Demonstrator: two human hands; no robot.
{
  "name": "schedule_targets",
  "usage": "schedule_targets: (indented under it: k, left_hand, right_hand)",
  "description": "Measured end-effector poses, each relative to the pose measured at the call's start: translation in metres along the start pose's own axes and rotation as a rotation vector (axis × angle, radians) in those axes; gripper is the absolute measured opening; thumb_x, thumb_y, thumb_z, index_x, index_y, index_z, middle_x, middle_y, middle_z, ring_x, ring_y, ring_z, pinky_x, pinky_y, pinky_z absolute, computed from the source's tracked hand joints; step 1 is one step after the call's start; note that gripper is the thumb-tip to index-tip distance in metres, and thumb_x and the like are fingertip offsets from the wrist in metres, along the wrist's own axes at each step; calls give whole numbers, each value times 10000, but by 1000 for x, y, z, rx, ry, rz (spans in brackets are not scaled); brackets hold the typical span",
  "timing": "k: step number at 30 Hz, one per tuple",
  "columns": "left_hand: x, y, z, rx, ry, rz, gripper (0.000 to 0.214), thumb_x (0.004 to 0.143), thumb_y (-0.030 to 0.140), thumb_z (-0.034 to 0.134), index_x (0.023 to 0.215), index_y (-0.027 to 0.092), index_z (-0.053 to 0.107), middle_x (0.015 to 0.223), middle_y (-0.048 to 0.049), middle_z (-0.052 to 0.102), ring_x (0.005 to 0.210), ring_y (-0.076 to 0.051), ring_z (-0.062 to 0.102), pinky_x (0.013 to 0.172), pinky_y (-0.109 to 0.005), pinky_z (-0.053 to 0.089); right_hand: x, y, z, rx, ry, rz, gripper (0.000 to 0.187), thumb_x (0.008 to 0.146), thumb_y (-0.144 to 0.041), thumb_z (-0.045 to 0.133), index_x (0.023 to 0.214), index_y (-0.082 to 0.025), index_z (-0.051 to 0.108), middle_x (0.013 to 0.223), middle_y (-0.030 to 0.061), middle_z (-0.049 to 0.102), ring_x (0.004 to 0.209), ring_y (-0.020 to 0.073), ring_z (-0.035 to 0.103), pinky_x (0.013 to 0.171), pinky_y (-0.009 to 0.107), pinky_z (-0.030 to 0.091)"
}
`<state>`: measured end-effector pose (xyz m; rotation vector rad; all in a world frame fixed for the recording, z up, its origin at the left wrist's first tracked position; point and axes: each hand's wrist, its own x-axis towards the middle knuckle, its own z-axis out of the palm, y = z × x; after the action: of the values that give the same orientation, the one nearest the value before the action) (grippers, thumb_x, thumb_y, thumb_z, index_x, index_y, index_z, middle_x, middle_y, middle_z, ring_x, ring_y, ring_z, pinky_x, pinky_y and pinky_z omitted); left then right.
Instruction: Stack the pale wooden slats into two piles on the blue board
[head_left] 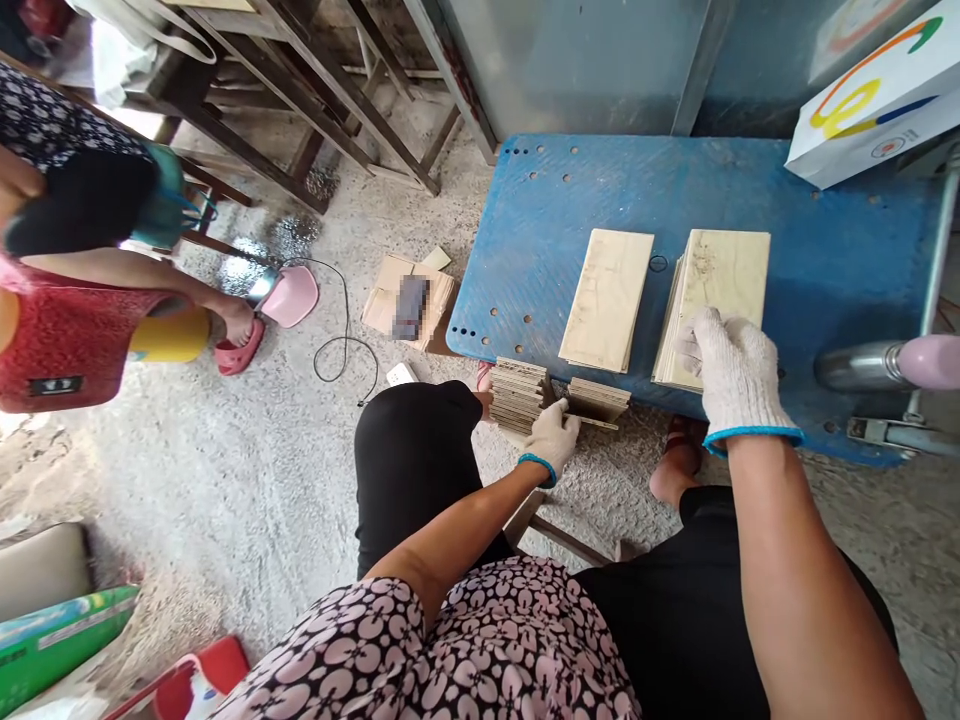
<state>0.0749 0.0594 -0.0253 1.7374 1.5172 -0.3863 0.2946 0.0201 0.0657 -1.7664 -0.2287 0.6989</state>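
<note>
My right hand [731, 365], in a white knit glove with a blue cuff, is on the near part of a tall stack of thin wooden boards [731, 265]. Its fingers are bent over the top board at the left edge. Left of that stack lies a lower pile of pale boards [607, 300]. Lower down, by the table's near edge, my gloved left hand [553, 440] has its fingers closed at the edge of a thin board [596, 424]. Beside it are a stack of boards seen edge-on [519, 392] and a smaller bundle [600, 397].
The blue table [517, 240] carries a steel flask with a pink cap [930, 362] and a white paper bag [877, 120] at the right. A cardboard box [386, 290] and a cable [346, 340] lie on the floor. Another person [82, 200] sits at the left.
</note>
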Motion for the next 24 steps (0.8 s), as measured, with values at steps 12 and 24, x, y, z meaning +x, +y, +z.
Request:
schedule_targets:
  k: [12,24]
  left_hand:
    - [9,-11,-4,411,-253,295,339,896,337,539,1206,292,669,1306,-52,609,1143,-274,602,949,-353,480]
    - [34,6,-19,450,-431,354,300,831,315,570,1055,269,764,949,-44,735,906,-233,670,790,-281,492]
  right_hand:
    - [0,-2,0,-71,-6,-20,457,854,-623,572,702,-194,536,625,24,591,568,124,584,462,207,451]
    - [-1,5,-10,-154,-110,-13,406,890,-575,548,794,-182,591,629,2,556,605,135,596,550,241,492]
